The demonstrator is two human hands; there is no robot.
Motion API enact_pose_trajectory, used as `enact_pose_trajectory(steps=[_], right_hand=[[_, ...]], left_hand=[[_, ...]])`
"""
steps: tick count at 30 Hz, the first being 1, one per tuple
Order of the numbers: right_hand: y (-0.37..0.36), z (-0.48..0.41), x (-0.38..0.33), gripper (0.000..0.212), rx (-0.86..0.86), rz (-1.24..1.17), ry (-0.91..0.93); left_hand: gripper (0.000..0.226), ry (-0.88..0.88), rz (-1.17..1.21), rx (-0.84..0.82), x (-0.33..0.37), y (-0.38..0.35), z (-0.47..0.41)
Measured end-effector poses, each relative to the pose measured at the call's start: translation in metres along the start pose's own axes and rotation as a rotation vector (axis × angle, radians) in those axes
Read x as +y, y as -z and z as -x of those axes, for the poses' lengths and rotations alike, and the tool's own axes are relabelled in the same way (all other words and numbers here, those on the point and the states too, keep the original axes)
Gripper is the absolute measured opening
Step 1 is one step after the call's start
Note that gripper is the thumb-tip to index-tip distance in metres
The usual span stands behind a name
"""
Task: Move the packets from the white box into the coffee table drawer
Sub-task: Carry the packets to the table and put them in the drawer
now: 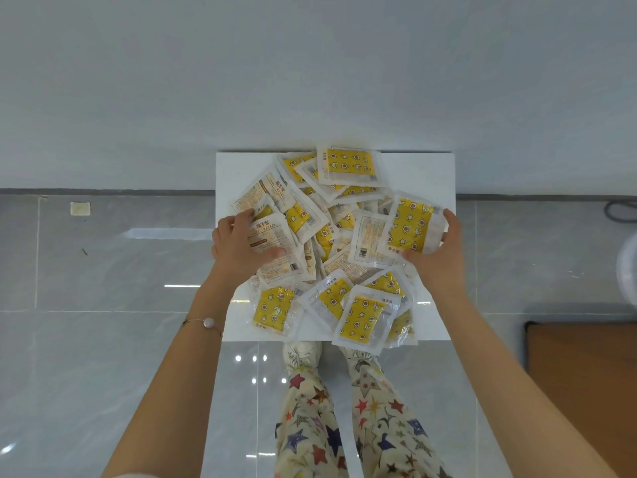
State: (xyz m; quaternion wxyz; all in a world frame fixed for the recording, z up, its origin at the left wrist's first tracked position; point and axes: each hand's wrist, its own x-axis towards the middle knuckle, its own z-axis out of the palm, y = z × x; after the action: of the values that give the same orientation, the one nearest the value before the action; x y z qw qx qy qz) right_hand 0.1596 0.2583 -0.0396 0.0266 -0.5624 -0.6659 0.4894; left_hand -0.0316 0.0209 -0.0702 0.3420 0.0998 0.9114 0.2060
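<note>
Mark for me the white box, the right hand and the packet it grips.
white box (424,174): head view, bare white surface at its far right.
right hand (438,252): head view, back of the hand.
packet (410,224): head view, middle of its yellow starred face.

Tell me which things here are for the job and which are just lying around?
For the job:
- white box
- packets heaped in it
- left hand, gripping some packets
- right hand, holding one yellow packet

Just lying about:
- small beige square on the floor
- white round thing at the right edge
</note>
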Motion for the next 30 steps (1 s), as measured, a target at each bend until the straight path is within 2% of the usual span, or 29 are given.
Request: enact_pose_trajectory(steps=[5,6,8,10,19,22,25,30], right_hand=[[0.003,0.004,-0.005,0.085,0.029,-0.173,-0.091],[0.004,0.004,-0.006,0.076,0.002,-0.218,-0.137],[0.003,0.000,-0.008,0.045,-0.086,-0.264,-0.193],[0.000,-0.002,-0.009,0.032,-0.169,-0.285,-0.211],[-0.009,0.001,-0.039,0.035,-0.283,-0.215,-0.166],[0.003,0.012,-0.061,0.032,-0.275,-0.216,-0.138],[0.022,0.033,-0.089,0.034,-0.306,-0.233,-0.119],[0.053,0.083,-0.138,0.036,-0.346,-0.187,-0.003]], left_hand=[[0.089,-0.055,-0.015,0.031,0.001,0.001,-0.001],[0.091,-0.054,-0.015,0.041,0.002,0.001,0.000],[0.089,-0.065,-0.006,0.075,0.003,0.001,0.003],[0.079,-0.064,0.021,0.095,0.003,0.004,0.007],[0.044,0.100,0.632,0.104,0.008,0.033,0.032],[0.047,0.155,0.857,0.052,0.009,0.052,0.047],[0.047,0.193,1.010,0.058,0.018,0.076,0.074],[0.032,0.224,1.173,0.076,0.050,0.110,0.139]])
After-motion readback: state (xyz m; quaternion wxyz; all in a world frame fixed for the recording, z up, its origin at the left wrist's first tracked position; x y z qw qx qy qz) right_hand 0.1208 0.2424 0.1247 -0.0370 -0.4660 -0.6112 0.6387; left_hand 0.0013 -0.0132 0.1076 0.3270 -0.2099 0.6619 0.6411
